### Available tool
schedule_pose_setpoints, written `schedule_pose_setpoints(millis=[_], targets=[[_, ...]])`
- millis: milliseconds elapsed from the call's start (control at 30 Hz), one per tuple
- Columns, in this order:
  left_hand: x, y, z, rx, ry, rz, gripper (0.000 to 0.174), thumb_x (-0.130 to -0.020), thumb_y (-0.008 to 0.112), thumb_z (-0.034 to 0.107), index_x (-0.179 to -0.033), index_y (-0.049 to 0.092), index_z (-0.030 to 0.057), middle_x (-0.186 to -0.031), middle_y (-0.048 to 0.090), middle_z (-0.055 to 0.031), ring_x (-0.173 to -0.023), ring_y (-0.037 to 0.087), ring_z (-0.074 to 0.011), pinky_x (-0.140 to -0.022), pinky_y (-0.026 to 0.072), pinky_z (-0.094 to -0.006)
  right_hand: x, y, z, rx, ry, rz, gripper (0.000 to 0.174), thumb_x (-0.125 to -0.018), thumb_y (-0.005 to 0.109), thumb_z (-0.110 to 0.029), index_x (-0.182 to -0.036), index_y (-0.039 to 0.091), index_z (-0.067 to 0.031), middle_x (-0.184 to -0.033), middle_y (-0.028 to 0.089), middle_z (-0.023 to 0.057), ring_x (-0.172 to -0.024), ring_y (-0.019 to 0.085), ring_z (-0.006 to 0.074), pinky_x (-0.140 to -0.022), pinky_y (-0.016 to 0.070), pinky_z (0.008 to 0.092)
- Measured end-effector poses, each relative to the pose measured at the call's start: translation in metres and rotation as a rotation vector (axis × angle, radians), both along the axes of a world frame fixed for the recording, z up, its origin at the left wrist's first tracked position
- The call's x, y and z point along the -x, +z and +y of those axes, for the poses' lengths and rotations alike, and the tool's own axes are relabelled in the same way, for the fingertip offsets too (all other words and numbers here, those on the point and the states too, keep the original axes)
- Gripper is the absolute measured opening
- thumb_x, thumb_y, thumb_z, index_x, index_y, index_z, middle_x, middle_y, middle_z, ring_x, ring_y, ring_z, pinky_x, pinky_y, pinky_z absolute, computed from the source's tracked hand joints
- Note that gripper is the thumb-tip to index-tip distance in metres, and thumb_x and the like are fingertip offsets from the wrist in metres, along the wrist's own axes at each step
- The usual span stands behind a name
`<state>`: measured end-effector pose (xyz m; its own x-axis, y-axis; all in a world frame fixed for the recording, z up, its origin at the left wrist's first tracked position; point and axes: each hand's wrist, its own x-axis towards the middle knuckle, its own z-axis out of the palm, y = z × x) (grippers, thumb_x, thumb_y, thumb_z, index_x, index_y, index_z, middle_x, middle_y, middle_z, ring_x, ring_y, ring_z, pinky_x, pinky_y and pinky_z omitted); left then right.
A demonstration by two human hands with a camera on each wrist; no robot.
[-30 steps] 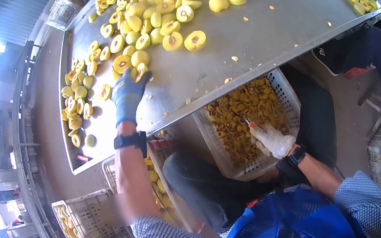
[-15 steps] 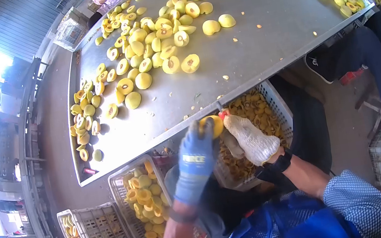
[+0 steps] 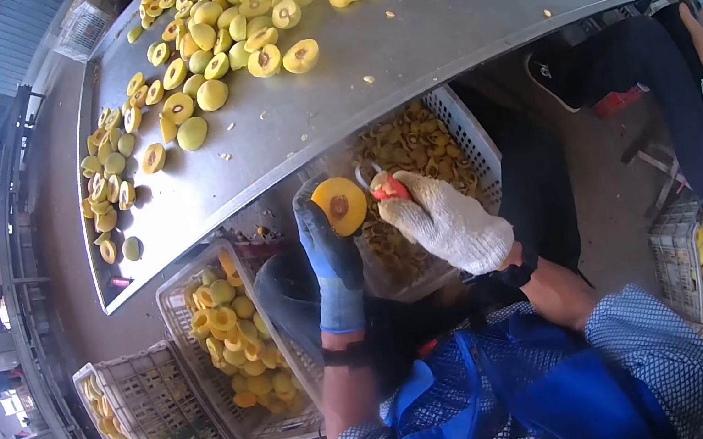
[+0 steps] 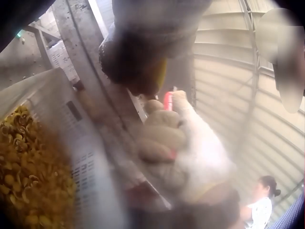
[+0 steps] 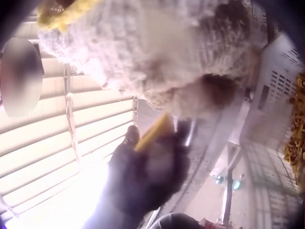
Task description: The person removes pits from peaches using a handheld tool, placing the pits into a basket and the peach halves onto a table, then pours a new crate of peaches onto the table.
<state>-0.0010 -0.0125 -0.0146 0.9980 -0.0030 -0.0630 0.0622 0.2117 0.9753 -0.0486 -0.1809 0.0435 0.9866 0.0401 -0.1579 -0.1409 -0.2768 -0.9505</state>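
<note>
In the head view my left hand (image 3: pixel 332 260), in a blue glove with a dark palm, holds a yellow peach half (image 3: pixel 351 192). Its cut face is turned up and the brown stone shows in the middle. Close on its right, my white-gloved right hand (image 3: pixel 456 222) grips a small pitting tool (image 3: pixel 389 188) with a red handle and a curved metal end, which points towards the fruit. Both hands are over the near side of a crate (image 3: pixel 465 131) full of yellow-brown fruit scraps. The right wrist view shows the peach half (image 5: pixel 157 132) edge-on between the left fingers.
A metal table (image 3: pixel 297 117) with a raised edge lies ahead, bearing piles of peach halves (image 3: pixel 236 29). Left of my knees stands a crate (image 3: pixel 171 296) of hollowed halves, with another crate (image 3: pixel 174 407) beside it. Another person's legs (image 3: pixel 624 71) and a crate (image 3: pixel 679 258) are at the right.
My left hand has left the pile on the table, bringing a peach half back over the scrap crate. The right hand has lifted the tool beside it. The head view has shifted.
</note>
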Motion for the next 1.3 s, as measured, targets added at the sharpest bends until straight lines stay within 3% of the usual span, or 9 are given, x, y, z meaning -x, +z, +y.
schedule_pose_setpoints(millis=[200, 567, 800, 933, 1033, 1100, 1167, 1267, 1300], targets=[[-0.004, -0.025, -0.007, -0.161, 0.059, -0.168, 0.040, -0.107, 0.032, 0.033, -0.116, 0.052, -0.0003, -0.111, 0.052, -0.0103, -0.101, 0.052, -0.0202, -0.091, 0.0433, -0.0327, 0.007, -0.014, 0.015, 0.253, 0.055, 0.066, 0.044, -0.093, 0.056, -0.050, -0.114, 0.062, -0.0109, -0.090, 0.067, 0.0225, -0.085, 0.064, 0.0445, -0.068, 0.0515, 0.0525], [-0.007, -0.009, -0.015, -0.082, -0.062, 0.010, 0.037, -0.101, 0.050, 0.030, -0.097, 0.069, -0.0023, -0.086, 0.067, -0.0062, -0.080, 0.061, -0.0129, -0.077, 0.0495, -0.0267, 0.014, -0.049, 0.021, 0.076, 0.072, -0.054, 0.036, -0.096, 0.055, -0.042, -0.103, 0.065, -0.0077, -0.081, 0.067, 0.0150, -0.070, 0.064, 0.0348, -0.062, 0.0503, 0.0413], [-0.015, 0.006, -0.007, -0.028, -0.452, -0.063, 0.038, -0.097, 0.055, 0.030, -0.093, 0.069, -0.0053, -0.089, 0.068, -0.0107, -0.081, 0.064, -0.0167, -0.075, 0.0508, -0.0289, 0.029, -0.036, 0.016, -0.850, 0.205, 0.524, 0.033, -0.098, 0.054, -0.042, -0.093, 0.063, -0.0101, -0.068, 0.054, -0.0023, -0.051, 0.045, 0.0077, -0.046, 0.0332, 0.0238], [-0.008, -0.009, -0.017, 0.510, -0.575, 0.063, 0.055, -0.097, 0.050, 0.051, -0.096, 0.064, -0.0024, -0.088, 0.067, -0.0141, -0.079, 0.066, -0.0220, -0.074, 0.0528, -0.0312, 0.032, -0.036, 0.015, -1.070, 0.237, 0.556, 0.034, -0.099, 0.052, -0.042, -0.091, 0.061, -0.0100, -0.063, 0.051, -0.0008, -0.046, 0.045, 0.0099, -0.044, 0.0350, 0.0246], [0.003, 0.000, -0.025, 0.308, -0.252, 0.063, 0.062, -0.096, 0.045, 0.061, -0.097, 0.062, 0.0014, -0.087, 0.066, -0.0143, -0.074, 0.065, -0.0259, -0.072, 0.0533, -0.0344, 0.039, -0.064, 0.008, -1.136, 0.314, 0.398, 0.031, -0.100, 0.052, -0.040, -0.091, 0.061, -0.0121, -0.063, 0.052, -0.0014, -0.046, 0.047, 0.0099, -0.047, 0.0409, 0.0229], [-0.001, 0.011, -0.017, 0.604, -0.030, 0.339, 0.057, -0.099, 0.042, 0.056, -0.097, 0.062, 0.0025, -0.088, 0.066, -0.0134, -0.075, 0.065, -0.0264, -0.072, 0.0534, -0.0357, 0.041, -0.088, -0.005, -1.211, 0.312, 0.451, 0.029, -0.099, 0.053, -0.040, -0.090, 0.061, -0.0136, -0.062, 0.053, -0.0022, -0.045, 0.048, 0.0095, -0.048, 0.0438, 0.0225], [-0.002, 0.046, 0.035, 0.157, -0.028, 0.144, 0.040, -0.097, 0.052, 0.040, -0.097, 0.065, 0.0014, -0.089, 0.068, -0.0129, -0.080, 0.066, -0.0239, -0.074, 0.0525, -0.0355, 0.030, -0.101, -0.020, -1.359, 0.293, 0.620, 0.030, -0.099, 0.054, -0.042, -0.087, 0.061, -0.0142, -0.060, 0.052, -0.0031, -0.044, 0.047, 0.0095, -0.046, 0.0437, 0.0230], [0.000, 0.099, 0.122, -1.409, -0.008, -0.271, 0.019, -0.087, 0.071, 0.020, -0.096, 0.070, 0.0037, -0.094, 0.069, -0.0139, -0.090, 0.066, -0.0270, -0.081, 0.0508, -0.0377, 0.014, -0.068, -0.027, -1.048, -0.058, 0.691, 0.039, -0.099, 0.052, -0.048, -0.082, 0.057, -0.0122, -0.053, 0.042, -0.0051, -0.041, 0.039, 0.0077, -0.039, 0.0336, 0.0240], [-0.002, 0.103, 0.142, -1.535, 0.057, -0.283, 0.022, -0.082, 0.075, 0.019, -0.099, 0.070, 0.0051, -0.099, 0.068, -0.0152, -0.093, 0.064, -0.0322, -0.083, 0.0500, -0.0402, 0.015, -0.070, -0.028, -0.995, -0.064, 0.617, 0.041, -0.098, 0.052, -0.049, -0.082, 0.056, -0.0118, -0.053, 0.040, -0.0053, -0.041, 0.037, 0.0071, -0.038, 0.0318, 0.0238]])
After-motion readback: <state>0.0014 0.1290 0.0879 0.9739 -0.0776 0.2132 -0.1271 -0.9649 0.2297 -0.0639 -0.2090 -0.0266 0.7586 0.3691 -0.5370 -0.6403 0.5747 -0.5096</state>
